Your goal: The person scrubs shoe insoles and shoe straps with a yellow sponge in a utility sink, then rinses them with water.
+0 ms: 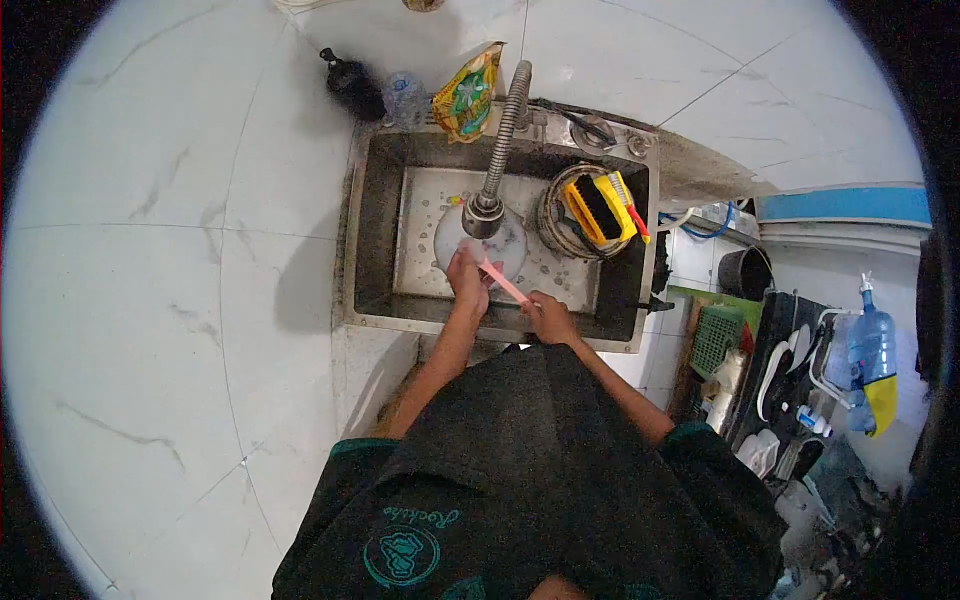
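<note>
I look straight down into a steel sink. My left hand grips the near edge of a white plate that lies under the flexible metal faucet. My right hand holds a thin pink stick-like tool, whose far end reaches the plate by my left hand. Both hands are inside the basin, close together.
A round basket with a yellow brush fills the sink's right side. A yellow packet, a dark bottle and a clear bottle stand behind the sink. A green crate, slippers and a water bottle lie at right.
</note>
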The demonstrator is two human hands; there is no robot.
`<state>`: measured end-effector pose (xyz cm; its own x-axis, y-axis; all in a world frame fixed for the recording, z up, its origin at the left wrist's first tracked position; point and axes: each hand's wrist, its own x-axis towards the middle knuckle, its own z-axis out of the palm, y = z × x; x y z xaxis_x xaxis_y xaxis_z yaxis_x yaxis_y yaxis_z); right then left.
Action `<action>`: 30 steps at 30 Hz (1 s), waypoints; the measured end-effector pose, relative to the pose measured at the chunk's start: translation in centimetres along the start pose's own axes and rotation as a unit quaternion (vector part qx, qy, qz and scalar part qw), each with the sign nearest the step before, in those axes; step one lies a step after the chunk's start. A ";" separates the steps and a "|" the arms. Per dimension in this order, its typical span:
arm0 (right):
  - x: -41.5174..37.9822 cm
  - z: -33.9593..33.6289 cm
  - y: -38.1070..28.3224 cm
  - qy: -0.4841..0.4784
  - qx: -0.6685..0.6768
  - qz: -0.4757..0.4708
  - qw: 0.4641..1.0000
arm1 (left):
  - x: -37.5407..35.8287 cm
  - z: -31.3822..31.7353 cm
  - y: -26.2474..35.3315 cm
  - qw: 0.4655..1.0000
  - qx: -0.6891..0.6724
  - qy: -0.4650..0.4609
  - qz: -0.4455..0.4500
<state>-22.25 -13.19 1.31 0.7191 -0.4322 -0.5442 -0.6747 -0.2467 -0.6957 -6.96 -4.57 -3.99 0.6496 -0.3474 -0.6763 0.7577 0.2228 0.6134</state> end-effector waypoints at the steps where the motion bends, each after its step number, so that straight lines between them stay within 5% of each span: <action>1: 0.0 0.2 -0.7 0.008 -0.012 0.011 1.000 | 0.0 0.2 0.2 1.000 -0.010 0.013 -0.004; 3: -0.2 0.6 -1.6 0.021 -0.037 0.035 0.998 | -0.8 1.1 1.5 0.999 -0.030 0.042 -0.015; 6: -0.6 1.3 -0.4 0.037 -0.044 0.013 0.998 | 0.3 0.3 0.3 0.993 -0.090 -0.070 0.018; 9: -0.6 1.4 -0.7 0.008 -0.026 -0.051 0.998 | 2.1 -1.3 -0.3 0.999 -0.047 -0.015 0.002; 12: 1.7 1.4 -2.7 -0.127 0.153 0.051 0.979 | 1.3 0.5 -1.1 0.993 -0.059 -0.083 -0.055; 15: 3.2 2.8 -2.7 0.035 0.108 -0.099 0.989 | 2.1 1.6 1.0 0.979 -0.097 -0.166 -0.064; 22: 2.3 0.4 -5.6 0.013 -0.173 -0.138 0.975 | 3.0 3.3 3.2 0.978 -0.124 -0.155 -0.060; 30: 3.6 0.0 -6.0 -0.002 -0.263 -0.160 0.951 | 1.8 5.1 5.0 0.989 -0.097 -0.086 -0.067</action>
<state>-15.66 -13.23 3.51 0.9016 -0.2595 -0.3461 -0.4105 -0.7658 -0.4950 -2.28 -8.72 -0.08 0.5344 -0.5322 -0.6566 0.8452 0.3283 0.4218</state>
